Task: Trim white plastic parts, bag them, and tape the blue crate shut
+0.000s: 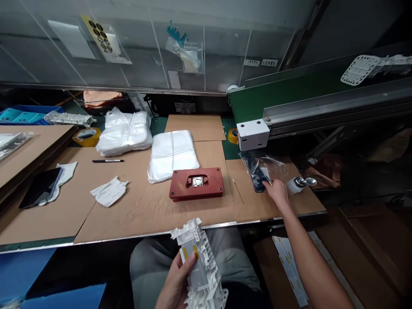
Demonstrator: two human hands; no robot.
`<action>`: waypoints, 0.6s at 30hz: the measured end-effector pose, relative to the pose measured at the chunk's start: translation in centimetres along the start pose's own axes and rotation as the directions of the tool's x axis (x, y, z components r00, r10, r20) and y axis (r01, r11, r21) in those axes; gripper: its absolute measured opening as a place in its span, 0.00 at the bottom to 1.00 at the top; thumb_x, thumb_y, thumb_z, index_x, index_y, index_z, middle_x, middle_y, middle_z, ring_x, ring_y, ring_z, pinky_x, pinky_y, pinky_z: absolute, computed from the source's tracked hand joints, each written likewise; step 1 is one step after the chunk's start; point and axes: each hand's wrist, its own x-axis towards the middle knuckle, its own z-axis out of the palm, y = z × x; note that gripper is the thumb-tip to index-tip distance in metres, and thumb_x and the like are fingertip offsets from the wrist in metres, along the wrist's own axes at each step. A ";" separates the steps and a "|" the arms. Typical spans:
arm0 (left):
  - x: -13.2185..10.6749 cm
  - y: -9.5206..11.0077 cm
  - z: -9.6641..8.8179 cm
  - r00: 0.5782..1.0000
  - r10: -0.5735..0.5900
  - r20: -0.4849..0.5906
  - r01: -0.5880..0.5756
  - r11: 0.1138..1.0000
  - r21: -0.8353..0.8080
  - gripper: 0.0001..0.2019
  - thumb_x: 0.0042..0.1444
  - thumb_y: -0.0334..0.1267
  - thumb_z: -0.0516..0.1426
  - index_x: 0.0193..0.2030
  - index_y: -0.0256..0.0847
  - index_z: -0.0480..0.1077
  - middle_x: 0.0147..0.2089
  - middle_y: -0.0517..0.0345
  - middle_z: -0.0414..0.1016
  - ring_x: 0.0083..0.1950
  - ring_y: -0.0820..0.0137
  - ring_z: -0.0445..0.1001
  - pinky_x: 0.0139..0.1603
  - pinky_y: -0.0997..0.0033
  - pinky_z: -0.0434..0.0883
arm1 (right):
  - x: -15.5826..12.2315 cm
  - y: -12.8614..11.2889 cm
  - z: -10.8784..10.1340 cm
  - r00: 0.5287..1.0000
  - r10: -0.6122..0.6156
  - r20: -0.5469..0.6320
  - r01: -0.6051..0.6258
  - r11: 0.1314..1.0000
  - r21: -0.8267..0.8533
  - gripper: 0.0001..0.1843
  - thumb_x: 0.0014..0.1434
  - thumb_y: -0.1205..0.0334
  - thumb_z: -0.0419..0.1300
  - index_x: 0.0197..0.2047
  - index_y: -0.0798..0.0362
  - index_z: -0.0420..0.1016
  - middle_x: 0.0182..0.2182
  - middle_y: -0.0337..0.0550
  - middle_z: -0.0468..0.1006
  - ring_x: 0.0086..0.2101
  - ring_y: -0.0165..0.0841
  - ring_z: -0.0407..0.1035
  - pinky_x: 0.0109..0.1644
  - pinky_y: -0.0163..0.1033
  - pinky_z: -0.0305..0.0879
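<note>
My left hand point(175, 284) grips a white moulded plastic part point(201, 262) with yellow strips, low in view over my lap and below the bench edge. My right hand point(278, 193) reaches across the cardboard-topped bench point(144, 214), its fingertips on a clear plastic bag point(267, 168) holding a dark flat item. I cannot tell whether those fingers grip the bag. Just beyond the hand stands a white bottle with a metal top point(301, 185). A red metal jig point(196, 183) with a white centre insert lies left of my right hand.
A stack of white bags point(172, 155) and a bagged bundle point(125, 133) stand behind the jig. A green conveyor point(283, 92) runs at upper right, with a white part on it. A marker point(107, 161), white cloths, a dark tablet and tape rolls lie about the bench.
</note>
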 end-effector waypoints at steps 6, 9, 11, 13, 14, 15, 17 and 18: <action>1.1 1.3 0.7 1.000 -0.001 0.023 0.003 0.996 -0.086 0.29 0.36 0.41 0.76 0.46 0.42 0.75 0.37 0.57 0.83 0.44 0.54 0.83 0.44 0.63 0.81 | -0.3 0.7 1.1 0.996 0.043 -0.075 -0.047 0.997 -0.065 0.14 0.66 0.54 0.62 0.46 0.56 0.76 0.45 0.47 0.79 0.45 0.38 0.74 0.52 0.50 0.72; 2.1 2.4 1.0 0.997 -0.037 0.062 0.042 0.995 -0.092 0.25 0.39 0.37 0.75 0.44 0.42 0.74 0.37 0.58 0.84 0.43 0.55 0.84 0.44 0.63 0.81 | -0.8 1.1 1.0 0.995 0.057 -0.079 -0.062 0.996 -0.064 0.13 0.67 0.54 0.61 0.45 0.56 0.76 0.45 0.46 0.79 0.46 0.38 0.74 0.53 0.51 0.72; 2.8 3.0 1.1 0.996 -0.054 0.075 0.061 0.994 -0.087 0.22 0.42 0.35 0.73 0.44 0.43 0.74 0.37 0.58 0.84 0.42 0.55 0.84 0.44 0.63 0.81 | -1.1 1.1 1.1 0.995 0.072 -0.075 -0.076 0.996 -0.053 0.14 0.67 0.54 0.61 0.48 0.56 0.76 0.47 0.47 0.79 0.47 0.39 0.74 0.54 0.51 0.71; 3.3 3.2 1.1 0.995 -0.062 0.080 0.068 0.994 -0.081 0.23 0.44 0.35 0.72 0.48 0.43 0.73 0.38 0.57 0.84 0.41 0.53 0.84 0.44 0.60 0.82 | -1.4 0.9 1.3 0.995 0.083 -0.053 -0.085 0.996 -0.034 0.15 0.67 0.52 0.61 0.49 0.56 0.76 0.47 0.47 0.79 0.47 0.39 0.74 0.53 0.51 0.72; 3.6 3.2 0.9 0.995 -0.067 0.080 0.073 0.995 -0.074 0.24 0.45 0.36 0.72 0.50 0.44 0.73 0.39 0.56 0.84 0.42 0.52 0.84 0.44 0.59 0.82 | -1.6 0.8 1.4 0.995 0.090 -0.035 -0.091 0.996 -0.023 0.16 0.67 0.51 0.61 0.48 0.56 0.76 0.46 0.47 0.79 0.46 0.38 0.75 0.53 0.51 0.72; 3.8 3.1 0.7 0.994 -0.074 0.081 0.080 0.995 -0.065 0.27 0.44 0.38 0.72 0.53 0.44 0.72 0.40 0.55 0.85 0.42 0.51 0.84 0.44 0.58 0.82 | -1.7 0.7 1.4 0.995 0.101 -0.014 -0.101 0.995 -0.011 0.16 0.67 0.51 0.61 0.47 0.56 0.76 0.45 0.46 0.80 0.45 0.38 0.75 0.52 0.50 0.73; 4.4 2.7 0.0 0.993 -0.085 0.082 0.090 0.994 -0.061 0.34 0.43 0.43 0.73 0.58 0.47 0.71 0.42 0.53 0.85 0.44 0.47 0.84 0.44 0.55 0.82 | -1.9 0.7 1.4 0.991 0.130 0.029 -0.130 0.991 0.015 0.16 0.67 0.50 0.60 0.45 0.56 0.77 0.43 0.46 0.80 0.43 0.37 0.76 0.50 0.49 0.73; 4.8 2.4 -0.4 0.992 -0.090 0.085 0.096 0.993 -0.069 0.37 0.41 0.46 0.73 0.59 0.48 0.70 0.42 0.52 0.85 0.45 0.45 0.83 0.44 0.54 0.82 | -2.0 0.7 1.4 0.988 0.146 0.049 -0.148 0.989 0.030 0.16 0.67 0.50 0.60 0.44 0.56 0.77 0.42 0.46 0.80 0.42 0.36 0.76 0.49 0.48 0.74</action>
